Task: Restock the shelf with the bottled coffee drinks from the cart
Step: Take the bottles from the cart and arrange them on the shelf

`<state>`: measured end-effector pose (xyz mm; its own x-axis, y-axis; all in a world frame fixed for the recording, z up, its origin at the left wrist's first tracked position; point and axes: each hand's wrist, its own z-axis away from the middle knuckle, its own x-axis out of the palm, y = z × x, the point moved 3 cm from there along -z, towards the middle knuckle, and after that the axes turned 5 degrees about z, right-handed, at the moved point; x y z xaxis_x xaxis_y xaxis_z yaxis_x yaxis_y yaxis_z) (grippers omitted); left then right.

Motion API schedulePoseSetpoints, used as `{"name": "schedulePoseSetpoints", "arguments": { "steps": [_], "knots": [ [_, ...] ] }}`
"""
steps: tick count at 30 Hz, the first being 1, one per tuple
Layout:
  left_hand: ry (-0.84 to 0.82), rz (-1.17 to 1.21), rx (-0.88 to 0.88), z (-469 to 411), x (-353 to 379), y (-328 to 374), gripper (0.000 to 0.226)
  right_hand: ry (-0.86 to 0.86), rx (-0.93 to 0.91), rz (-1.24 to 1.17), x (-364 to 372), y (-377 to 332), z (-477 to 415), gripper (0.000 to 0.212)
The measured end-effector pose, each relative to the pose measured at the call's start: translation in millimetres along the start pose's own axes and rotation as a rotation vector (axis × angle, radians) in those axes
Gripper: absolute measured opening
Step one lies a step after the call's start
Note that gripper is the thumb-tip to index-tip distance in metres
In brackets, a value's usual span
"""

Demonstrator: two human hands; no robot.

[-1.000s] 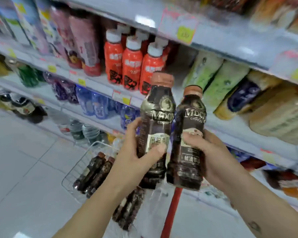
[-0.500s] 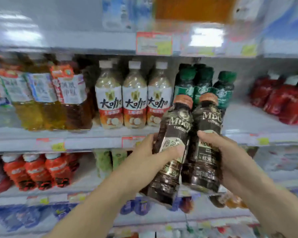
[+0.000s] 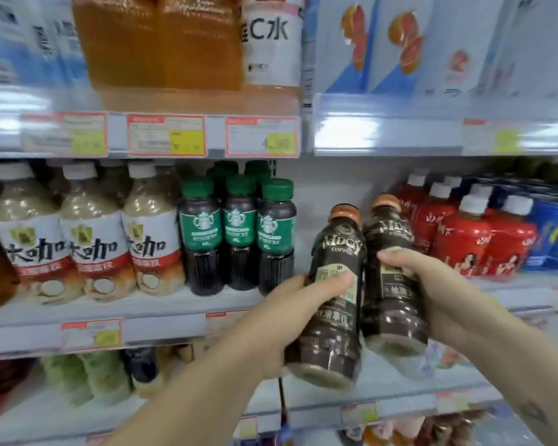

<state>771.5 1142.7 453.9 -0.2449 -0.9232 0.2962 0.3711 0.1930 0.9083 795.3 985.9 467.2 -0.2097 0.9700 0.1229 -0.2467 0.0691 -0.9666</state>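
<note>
Bottles lifted nearer the shelf (image 3: 174, 312) gap: left hand (image 3: 287, 307) grips left coffee bottle (image 3: 335, 252), right hand (image 3: 432, 294) grips right coffee bottle (image 3: 388, 236), touching, tilted. Risk: bases catch shelf lip, knock Starbucks bottles (image 3: 239, 233).

The left hand (image 3: 290, 304) grips a dark coffee bottle (image 3: 335, 249) with a brown cap just right of the frame's centre, thumb across its pale label. The right hand (image 3: 432, 291) grips a second coffee bottle (image 3: 388, 233) of the same kind, its fingers curled over the front. The two bottles touch side by side, the left one with its top leaning right. They are held in front of the middle shelf (image 3: 161, 326), between the green-capped bottles (image 3: 239, 233) at centre and the red bottles (image 3: 464, 239) at right. White-capped cream bottles (image 3: 91, 239) stand at left. Price tags (image 3: 166, 135) line the shelf edge above.
</note>
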Motion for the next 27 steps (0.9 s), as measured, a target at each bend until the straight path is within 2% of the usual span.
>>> {"name": "schedulePoseSetpoints", "arguments": {
  "steps": [2, 4, 6, 9, 13, 18, 23, 25, 27],
  "knots": [
    [0.073, 0.053, 0.006, -30, 16, 11, 0.025, 0.064, 0.008, 0.006, -19, -16, -23, 0.037],
    [0.116, 0.073, 0.027, -55, 31, 24, 0.028, 0.121, -0.031, 0.02, -35, -31, -44, 0.026],
    [0.114, 0.248, 0.03, -69, 43, 34, 0.028, 0.177, -0.103, -0.007, -47, -46, -65, 0.02],
    [0.252, 0.338, 0.102, -95, 43, 43, 0.035, 0.264, -0.24, -0.014, -59, -55, -97, 0.024],
    [0.477, 0.222, 0.254, -140, 37, 48, 0.049, 0.382, -0.425, 0.146, -64, -49, -131, 0.035],
    [0.606, -0.038, 0.447, -165, 34, 46, 0.036, 0.434, -0.693, 0.324, -67, -42, -156, 0.058],
    [0.565, -0.293, 0.649, -175, 33, 50, 0.045, 0.421, -0.697, 0.273, -83, -36, -169, 0.059],
    [0.565, -0.362, 0.684, -185, 28, 50, 0.054, 0.395, -0.669, 0.37, -89, -37, -173, 0.058],
    [0.591, -0.366, 0.666, -196, 22, 49, 0.06, 0.371, -0.567, 0.521, -95, -34, -176, 0.059]
  ]
}}
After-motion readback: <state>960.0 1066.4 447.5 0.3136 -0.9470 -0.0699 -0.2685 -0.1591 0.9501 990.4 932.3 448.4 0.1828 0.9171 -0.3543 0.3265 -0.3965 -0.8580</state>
